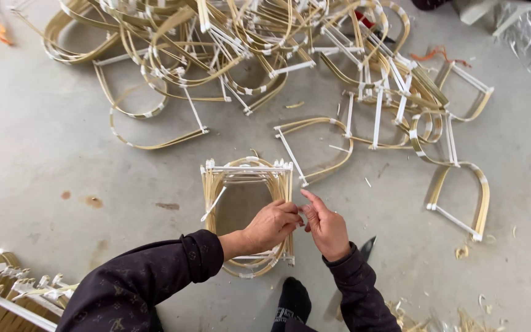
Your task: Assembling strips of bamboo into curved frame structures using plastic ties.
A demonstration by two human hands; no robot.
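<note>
Pinching together, both hands (299, 222) grip the stacked bamboo frames (247, 212) beneath them.

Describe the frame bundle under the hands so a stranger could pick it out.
On the grey concrete floor, below the big loose heap of frames, find the left hand and right hand. Under them lies the bundle: the only neatly aligned stack, D-shaped bamboo strips with white crossbars.

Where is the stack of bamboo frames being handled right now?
In the head view, the stack of bamboo frames lies centre-frame on the concrete floor, under both hands, just below the big loose pile of frames.
</note>
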